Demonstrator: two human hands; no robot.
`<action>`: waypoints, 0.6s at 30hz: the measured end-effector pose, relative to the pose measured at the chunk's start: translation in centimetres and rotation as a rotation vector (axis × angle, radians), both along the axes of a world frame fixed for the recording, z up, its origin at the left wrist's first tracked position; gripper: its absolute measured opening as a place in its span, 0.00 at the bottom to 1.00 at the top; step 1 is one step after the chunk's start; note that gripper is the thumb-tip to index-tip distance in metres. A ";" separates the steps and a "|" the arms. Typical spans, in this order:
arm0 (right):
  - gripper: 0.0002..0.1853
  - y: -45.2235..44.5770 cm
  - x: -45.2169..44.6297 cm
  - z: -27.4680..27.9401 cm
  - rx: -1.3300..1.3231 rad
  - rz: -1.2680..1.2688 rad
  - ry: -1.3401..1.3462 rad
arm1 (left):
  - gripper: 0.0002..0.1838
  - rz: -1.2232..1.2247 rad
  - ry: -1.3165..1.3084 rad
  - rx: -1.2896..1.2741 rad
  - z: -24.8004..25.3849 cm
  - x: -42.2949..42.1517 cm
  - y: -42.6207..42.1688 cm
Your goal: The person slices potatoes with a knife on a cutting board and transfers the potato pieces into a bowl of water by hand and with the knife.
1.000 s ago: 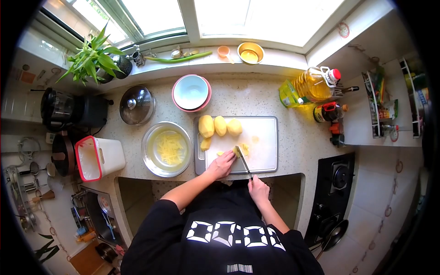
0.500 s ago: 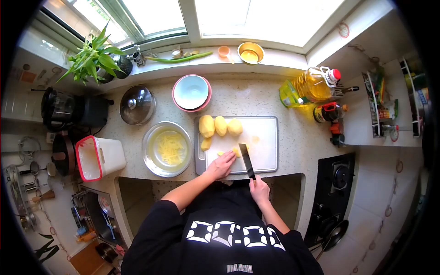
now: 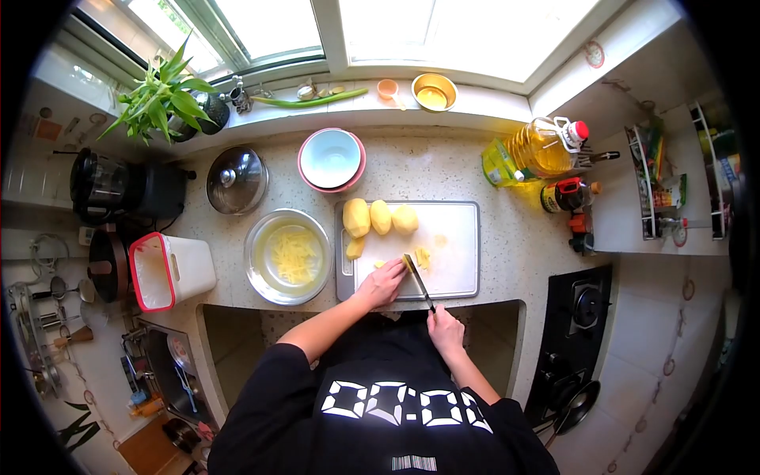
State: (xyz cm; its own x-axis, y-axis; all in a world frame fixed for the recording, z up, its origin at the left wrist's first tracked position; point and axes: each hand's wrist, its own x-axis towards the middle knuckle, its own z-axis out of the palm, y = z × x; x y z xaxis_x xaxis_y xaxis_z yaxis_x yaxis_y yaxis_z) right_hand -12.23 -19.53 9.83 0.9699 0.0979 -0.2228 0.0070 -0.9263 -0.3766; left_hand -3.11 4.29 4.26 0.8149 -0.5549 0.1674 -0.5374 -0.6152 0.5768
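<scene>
My right hand (image 3: pixel 446 328) grips the handle of a knife (image 3: pixel 419 283), whose blade stands on edge against the fingertips of my left hand (image 3: pixel 382 283). Those fingers press on a potato piece, mostly hidden beneath them, on the white cutting board (image 3: pixel 459 237). Cut potato strips (image 3: pixel 423 257) lie just right of the blade. Three peeled potatoes (image 3: pixel 381 217) stand in a row along the board's top edge, with a smaller potato chunk (image 3: pixel 355 249) below the left one. Left of the board, a metal bowl (image 3: pixel 254 269) holds potato strips in liquid.
Stacked bowls (image 3: pixel 329 159) and a glass lid (image 3: pixel 237 180) sit behind the metal bowl. A red-rimmed bin (image 3: pixel 194 265) stands at the left. An oil bottle (image 3: pixel 546 148) and a sauce bottle (image 3: pixel 564 194) are at the back right, a stove (image 3: pixel 571 332) at the right.
Between the earlier frames the blade tilted flatter and moved right; now it is upright again beside my left fingertips. My left hand has stayed nearly in place.
</scene>
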 end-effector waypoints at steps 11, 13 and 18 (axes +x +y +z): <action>0.13 0.4 0.6 -1.5 0.101 -0.080 -0.024 | 0.34 -0.015 -0.026 0.007 -0.5 -0.1 0.1; 0.13 0.0 0.6 -0.5 0.129 -0.089 0.006 | 0.34 -0.018 -0.029 0.003 -0.3 -0.2 0.2; 0.12 -0.2 0.0 -0.1 0.095 -0.033 -0.005 | 0.34 -0.014 -0.004 0.002 -0.2 -0.2 0.2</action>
